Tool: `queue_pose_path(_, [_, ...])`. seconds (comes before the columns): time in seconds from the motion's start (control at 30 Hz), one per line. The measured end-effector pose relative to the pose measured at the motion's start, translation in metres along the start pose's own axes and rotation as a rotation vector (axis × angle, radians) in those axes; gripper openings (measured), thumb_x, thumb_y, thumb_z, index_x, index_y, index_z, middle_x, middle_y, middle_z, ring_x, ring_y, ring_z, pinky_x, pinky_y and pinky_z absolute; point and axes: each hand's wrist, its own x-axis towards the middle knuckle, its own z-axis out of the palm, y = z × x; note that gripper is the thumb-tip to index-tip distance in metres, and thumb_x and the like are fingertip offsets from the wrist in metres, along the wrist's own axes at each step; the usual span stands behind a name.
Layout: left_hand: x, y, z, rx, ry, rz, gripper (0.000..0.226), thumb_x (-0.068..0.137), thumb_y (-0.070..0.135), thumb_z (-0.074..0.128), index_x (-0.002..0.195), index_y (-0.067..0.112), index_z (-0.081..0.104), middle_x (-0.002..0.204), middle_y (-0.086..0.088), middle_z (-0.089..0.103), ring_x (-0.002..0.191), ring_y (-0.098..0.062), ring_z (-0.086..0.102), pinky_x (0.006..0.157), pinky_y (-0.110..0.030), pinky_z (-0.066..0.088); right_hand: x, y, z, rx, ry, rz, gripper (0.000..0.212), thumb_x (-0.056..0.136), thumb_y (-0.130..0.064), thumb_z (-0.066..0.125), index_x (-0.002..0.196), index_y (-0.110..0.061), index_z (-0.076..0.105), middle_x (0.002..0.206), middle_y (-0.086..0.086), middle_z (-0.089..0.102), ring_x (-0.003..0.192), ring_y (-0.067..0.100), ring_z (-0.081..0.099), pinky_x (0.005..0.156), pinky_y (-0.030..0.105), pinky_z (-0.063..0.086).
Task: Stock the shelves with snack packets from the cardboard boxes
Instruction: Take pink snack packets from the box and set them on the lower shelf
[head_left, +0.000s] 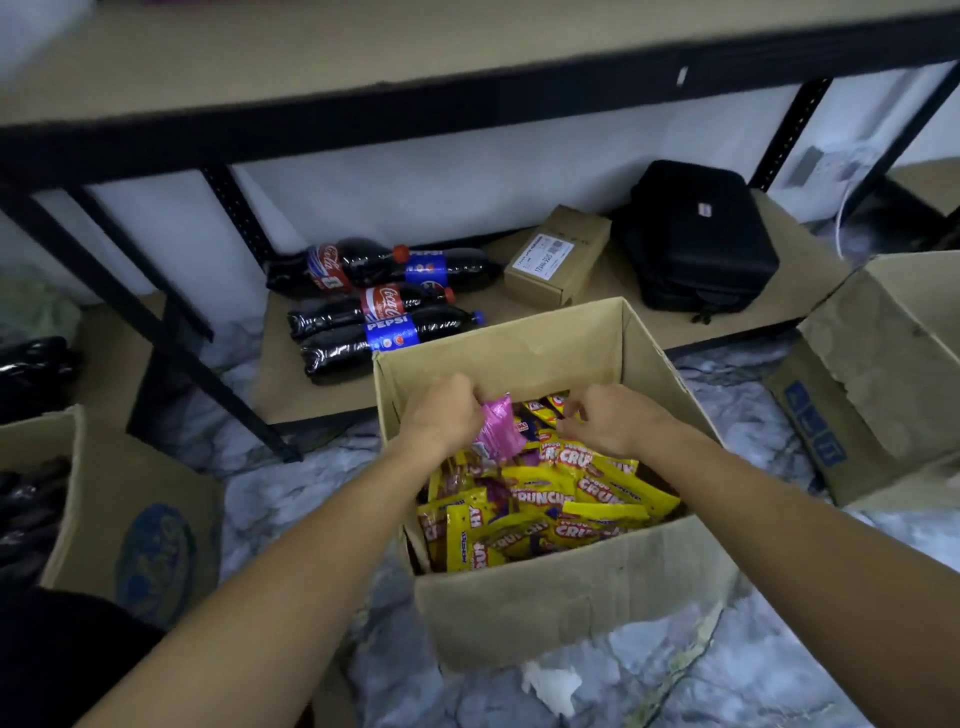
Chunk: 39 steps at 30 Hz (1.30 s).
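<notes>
One pink snack packet (500, 431) pinched in the left hand (445, 413), raised just above the heap of yellow Crunchy packets (550, 501) filling the open cardboard box (571, 597). Probably light, thin foil, crinkly and a little slick; likely crushable inside, so best taken by the sealed top edge or flat across both faces, not squeezed at the middle. Right hand (610, 421) just beside it, fingers curled down among the yellow packets; whether gripping one or only sorting, hard to tell. Fingertips of both hands hidden. Pink packet blurred, print unreadable. Depth of the heap unseen. Beyond the hands, on the low shelf (322, 400): four cola bottles (379, 306), small brown carton (558, 254), black case (693, 236). Further cardboard boxes at either side cut off by the frame.
</notes>
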Motion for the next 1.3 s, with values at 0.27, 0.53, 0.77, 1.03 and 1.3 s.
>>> queue_pose_path(0.27, [-0.041,0.009,-0.099,-0.260,0.217,0.252,0.029,0.084,0.005,0.070,0.081,0.033,0.065,0.074,0.004,0.067,0.063,0.001,0.057,0.071,-0.024,0.051,-0.033,-0.049,-0.067,0.219,0.186,-0.198,0.057,0.089,-0.035,0.071,0.139,-0.016,0.053,0.136,0.009,0.057,0.125,0.022,0.054,0.091,0.025,0.040])
queue_pose_path(0.53, [-0.087,0.029,-0.165,-0.350,0.452,0.352,0.028,0.084,-0.002,0.070,0.077,0.025,0.067,0.068,0.015,0.067,0.062,0.003,0.058,0.064,-0.012,0.044,-0.073,-0.072,-0.125,0.419,0.232,-0.284,0.044,0.091,-0.056,0.061,0.126,-0.029,0.062,0.121,-0.006,0.066,0.104,0.013,0.062,0.083,0.032,0.050])
queue_pose_path(0.77, [-0.109,0.052,-0.211,-0.380,0.646,0.455,0.032,0.087,0.000,0.068,0.072,0.028,0.061,0.071,0.016,0.065,0.061,0.003,0.059,0.058,-0.013,0.045,-0.104,-0.091,-0.179,0.614,0.151,-0.402,0.036,0.094,-0.039,0.064,0.126,-0.022,0.062,0.118,-0.001,0.069,0.104,0.018,0.068,0.091,0.036,0.055])
queue_pose_path(1.03, [-0.107,0.059,-0.255,-0.364,0.727,0.584,0.030,0.087,-0.003,0.067,0.082,0.028,0.068,0.089,0.014,0.070,0.092,-0.006,0.067,0.082,-0.024,0.055,-0.109,-0.118,-0.226,0.593,0.359,-0.559,0.045,0.080,-0.023,0.083,0.120,-0.027,0.065,0.117,-0.003,0.068,0.104,0.013,0.066,0.083,0.024,0.054])
queue_pose_path(1.3, [-0.121,0.072,-0.290,-0.601,0.589,0.424,0.034,0.101,0.029,0.052,0.135,0.032,0.050,0.125,0.003,0.061,0.101,-0.007,0.066,0.078,-0.031,0.061,-0.119,-0.146,-0.268,0.346,0.770,-0.635,0.061,0.074,-0.021,0.086,0.129,-0.023,0.059,0.117,-0.007,0.051,0.104,0.003,0.055,0.078,0.009,0.042])
